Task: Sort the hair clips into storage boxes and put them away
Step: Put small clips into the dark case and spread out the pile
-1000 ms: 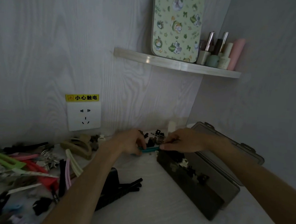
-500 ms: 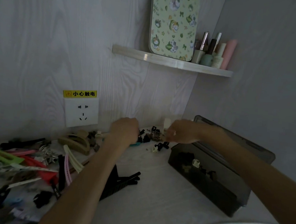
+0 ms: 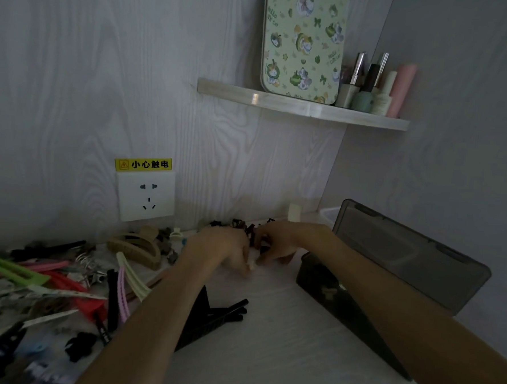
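The left hand [image 3: 225,249] and right hand [image 3: 276,243] meet, fingers curled down over a cluster of small dark hair clips [image 3: 252,232] by the wall (blur hides whether either grips one); the open dark storage box [image 3: 359,290] sits just right

We see both hands, left hand [image 3: 222,249] and right hand [image 3: 279,242], meeting over small dark hair clips [image 3: 248,228] beside the open smoky storage box [image 3: 390,259] on the counter [image 3: 267,341].
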The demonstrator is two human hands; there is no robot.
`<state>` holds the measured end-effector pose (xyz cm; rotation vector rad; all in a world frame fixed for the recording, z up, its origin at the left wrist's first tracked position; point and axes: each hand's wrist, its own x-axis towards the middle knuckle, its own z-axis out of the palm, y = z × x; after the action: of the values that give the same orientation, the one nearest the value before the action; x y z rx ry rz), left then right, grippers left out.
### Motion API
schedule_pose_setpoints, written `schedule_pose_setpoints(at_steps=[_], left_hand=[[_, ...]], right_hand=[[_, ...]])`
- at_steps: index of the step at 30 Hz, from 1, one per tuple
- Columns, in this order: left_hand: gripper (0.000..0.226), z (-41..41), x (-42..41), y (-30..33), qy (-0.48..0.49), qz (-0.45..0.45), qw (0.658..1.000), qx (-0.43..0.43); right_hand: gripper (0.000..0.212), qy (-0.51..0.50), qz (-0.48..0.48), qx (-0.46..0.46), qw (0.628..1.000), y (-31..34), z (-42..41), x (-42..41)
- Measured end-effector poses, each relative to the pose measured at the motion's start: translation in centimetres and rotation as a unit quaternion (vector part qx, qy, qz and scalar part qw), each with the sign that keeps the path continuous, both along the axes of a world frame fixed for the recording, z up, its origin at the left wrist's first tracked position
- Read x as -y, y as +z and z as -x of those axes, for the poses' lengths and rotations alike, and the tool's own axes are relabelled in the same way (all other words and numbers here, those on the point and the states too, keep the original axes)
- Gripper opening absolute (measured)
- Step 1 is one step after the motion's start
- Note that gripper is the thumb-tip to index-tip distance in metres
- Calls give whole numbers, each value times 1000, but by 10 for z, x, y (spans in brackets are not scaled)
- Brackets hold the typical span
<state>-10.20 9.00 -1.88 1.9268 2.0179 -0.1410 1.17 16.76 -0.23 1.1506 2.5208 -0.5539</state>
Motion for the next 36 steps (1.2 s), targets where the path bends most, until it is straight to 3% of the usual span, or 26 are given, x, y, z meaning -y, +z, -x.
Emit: schedule_pose_setpoints(at_steps=[3,8,12,14,17,19,25,31,36], left_hand=[[44,8,4,8,-2,34,999,0],[37,16,21,23,41,-33,997,53],[29,5,39,24,67,-164,980,87],[28,-19,44,22,34,-233,959,160],[28,-74,40,19,-62,-239,936,250],[31,-106,32,14,-85,-223,942,236],[32,-113,20,6,-42,-279,957,70],[32,-94,30,2,-1,-321,946,50],[36,-56,32,8,57,-256,964,48]], right_hand=[[42,56,-45,-19,997,-9,3,7],[21,104,-115,-111,982,-18,-5,18],[14,66,-133,-301,942,18,-50,37],[10,28,-151,-359,921,33,-87,44],[9,-11,-220,-348,911,38,-134,47],[9,-33,-238,-328,914,31,-154,44],[12,-59,-195,-344,917,5,-171,40],[19,-65,-216,-369,902,-21,-142,41],[26,-27,-156,-373,914,-3,-116,44]])
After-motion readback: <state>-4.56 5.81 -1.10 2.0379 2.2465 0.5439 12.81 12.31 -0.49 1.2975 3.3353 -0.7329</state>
